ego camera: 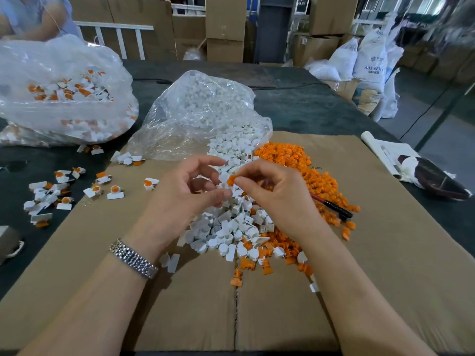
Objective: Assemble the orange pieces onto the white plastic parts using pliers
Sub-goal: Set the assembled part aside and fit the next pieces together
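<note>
My right hand (277, 196) pinches a small orange piece (231, 180) between thumb and fingertips, above the heap of white plastic parts (226, 227). My left hand (185, 191) is beside it with curled fingers, its fingertips at a white part (223, 185) that touches the orange piece. A pile of loose orange pieces (303, 165) lies to the right. Pliers with red and black handles (334, 208) lie on the orange pile, partly hidden by my right hand.
A clear bag of white parts (205, 109) lies behind the heap, on a brown cardboard sheet (385, 253). At far left stands a bag of assembled pieces (59, 93), with several finished pieces (64, 194) scattered on the dark table. A person's arm shows top left.
</note>
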